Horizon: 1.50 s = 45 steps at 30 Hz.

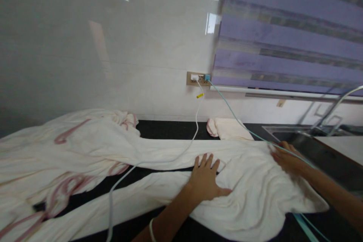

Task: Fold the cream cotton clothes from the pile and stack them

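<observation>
Head view: I have my left hand (pixel 205 177) flat, fingers spread, gripping nothing, pinning the cream garment (pixel 170 166) on the dark counter (pixel 170 130); right hand (pixel 286 157) rests open at its edge, so I judge outward smoothing strokes best.

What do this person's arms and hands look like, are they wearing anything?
Both forearms are bare, with no sleeves or gloves in view. The left hand has a thin pale bangle around its wrist. The right hand shows no ring or band.
</observation>
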Available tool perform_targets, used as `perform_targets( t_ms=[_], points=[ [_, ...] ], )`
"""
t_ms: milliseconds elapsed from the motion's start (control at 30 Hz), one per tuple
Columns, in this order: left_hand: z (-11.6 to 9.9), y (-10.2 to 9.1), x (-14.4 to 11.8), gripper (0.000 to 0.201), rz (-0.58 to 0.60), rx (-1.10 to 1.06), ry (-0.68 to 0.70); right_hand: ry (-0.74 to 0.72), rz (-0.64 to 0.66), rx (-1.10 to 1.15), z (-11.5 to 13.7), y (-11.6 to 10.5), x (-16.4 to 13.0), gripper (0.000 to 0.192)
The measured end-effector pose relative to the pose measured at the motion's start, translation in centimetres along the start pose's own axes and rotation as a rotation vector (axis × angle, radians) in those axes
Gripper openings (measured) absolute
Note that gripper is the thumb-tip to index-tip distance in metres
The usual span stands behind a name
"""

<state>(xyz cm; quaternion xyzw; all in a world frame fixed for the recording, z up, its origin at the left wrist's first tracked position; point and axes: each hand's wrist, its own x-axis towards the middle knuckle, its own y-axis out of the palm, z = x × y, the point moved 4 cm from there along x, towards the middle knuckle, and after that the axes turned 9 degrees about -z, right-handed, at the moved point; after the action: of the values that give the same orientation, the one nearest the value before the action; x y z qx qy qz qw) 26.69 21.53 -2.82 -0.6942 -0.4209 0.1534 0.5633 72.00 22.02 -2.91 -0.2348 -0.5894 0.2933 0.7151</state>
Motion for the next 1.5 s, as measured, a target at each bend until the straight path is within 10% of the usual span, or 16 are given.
perform_targets(
  t_ms=[267,467,600,833,1033,1333,1500],
  points=[
    [0.0,-0.8,0.6,0.060,-0.160,0.059,-0.018,-0.144,0.092,0.213,19.4,3.0,1.8,0.036],
    [2.3,-0.8,1.0,0.076,-0.060,0.077,-0.128,-0.061,0.145,0.324,30.1,8.0,1.6,0.029],
    [3.2,-1.0,1.5,0.091,-0.074,0.057,-0.164,-0.130,0.141,0.365,29.7,8.3,0.9,0.028],
    [5.1,-3.3,2.0,0.045,-0.214,0.133,-0.216,0.030,0.079,0.076,23.1,6.8,0.3,0.017],
    [7.6,-4.6,2.1,0.039,-0.201,0.168,-0.336,0.044,0.201,-0.005,22.7,7.8,-0.2,0.021],
    [8.6,-3.9,1.7,0.112,0.024,0.087,-0.330,-0.182,0.175,0.097,23.6,3.9,-5.6,0.061],
    [7.7,-4.6,1.8,0.120,0.074,0.054,-0.276,-0.171,0.176,0.113,21.9,-0.1,-10.5,0.069]
  ],
)
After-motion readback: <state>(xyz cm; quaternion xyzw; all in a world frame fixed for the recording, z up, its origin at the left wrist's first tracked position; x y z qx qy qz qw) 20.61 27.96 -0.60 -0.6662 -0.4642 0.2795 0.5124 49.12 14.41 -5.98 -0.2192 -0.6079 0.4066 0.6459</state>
